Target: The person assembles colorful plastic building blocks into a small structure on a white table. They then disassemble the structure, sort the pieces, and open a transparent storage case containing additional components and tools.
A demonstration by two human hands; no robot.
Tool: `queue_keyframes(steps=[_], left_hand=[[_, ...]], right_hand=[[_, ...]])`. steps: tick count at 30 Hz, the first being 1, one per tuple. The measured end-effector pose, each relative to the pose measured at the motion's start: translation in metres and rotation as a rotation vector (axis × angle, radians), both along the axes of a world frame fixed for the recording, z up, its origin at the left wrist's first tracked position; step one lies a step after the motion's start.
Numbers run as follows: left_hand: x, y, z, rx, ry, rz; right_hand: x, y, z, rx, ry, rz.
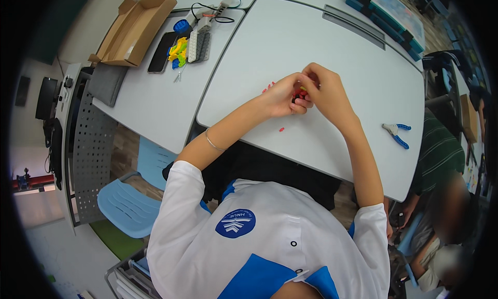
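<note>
White-grey counter point(254, 50) fills the middle of the view, with a second counter point(148, 99) joined along its left side. Tiled seating area beyond: a light-blue chair point(129, 208) is seen at lower left, and other people point(441, 154) are seen seated at the right edge.

Over the main counter, a cluster of small red and black parts point(299, 96), with a yellow-green bit among them, is held between the two hands. By the left hand point(285, 98) it is cupped, fingers curled around it from below. The right hand point(327, 91) is bent over it from the other side, fingers drawn in; whether a part is pinched there cannot be told, the fingertips being partly hidden. A thin bracelet point(212, 142) is worn on the left forearm.

Small red pieces point(268, 86) are scattered just left of the hands; one loose red piece point(281, 129) lies nearer the counter's front edge. Blue-handled pliers point(398, 134) are laid well apart, to the right, handles parted.

On the second counter, a dark phone point(162, 52), yellow and blue parts point(178, 52), grey and white blocks point(199, 46) and an open cardboard box point(136, 32) are grouped. At far right, a teal case point(386, 19) is set near the counter's back edge.
</note>
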State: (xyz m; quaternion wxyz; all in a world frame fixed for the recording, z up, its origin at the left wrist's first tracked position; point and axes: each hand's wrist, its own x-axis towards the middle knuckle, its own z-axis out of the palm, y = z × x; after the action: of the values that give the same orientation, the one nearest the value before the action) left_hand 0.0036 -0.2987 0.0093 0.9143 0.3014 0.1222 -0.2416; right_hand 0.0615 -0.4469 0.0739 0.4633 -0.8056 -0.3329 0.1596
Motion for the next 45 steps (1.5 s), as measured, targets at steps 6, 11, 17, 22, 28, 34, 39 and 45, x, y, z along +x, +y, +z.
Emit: queue_keyframes(steps=[6,11,17,22,28,34,39,45], left_hand=[[0.007,0.002,0.003,-0.042,0.02,0.144],[0.007,0.002,0.009,-0.086,0.024,0.145],[0.014,0.005,0.002,-0.113,-0.054,0.051],[0.021,0.004,0.006,-0.091,-0.037,-0.028],[-0.008,0.062,0.047,0.517,-0.255,0.404],[-0.083,0.194,0.025,1.296,-0.245,0.955],[-0.132,0.248,-0.008,1.381,-0.192,1.05],[-0.146,0.274,-0.034,1.528,-0.298,0.964]], right_hand=[[0.004,0.015,0.015,-0.115,-0.265,0.139],[0.011,0.01,0.025,-0.142,-0.098,0.167],[0.016,-0.005,0.03,-0.005,-0.013,0.136],[0.025,-0.014,0.023,0.154,0.042,0.09],[0.02,-0.046,0.007,0.004,-0.036,0.018],[0.001,-0.037,-0.058,-0.05,-0.319,0.137],[-0.005,-0.01,-0.07,-0.03,-0.492,0.2],[-0.007,0.0,-0.08,-0.052,-0.647,0.272]])
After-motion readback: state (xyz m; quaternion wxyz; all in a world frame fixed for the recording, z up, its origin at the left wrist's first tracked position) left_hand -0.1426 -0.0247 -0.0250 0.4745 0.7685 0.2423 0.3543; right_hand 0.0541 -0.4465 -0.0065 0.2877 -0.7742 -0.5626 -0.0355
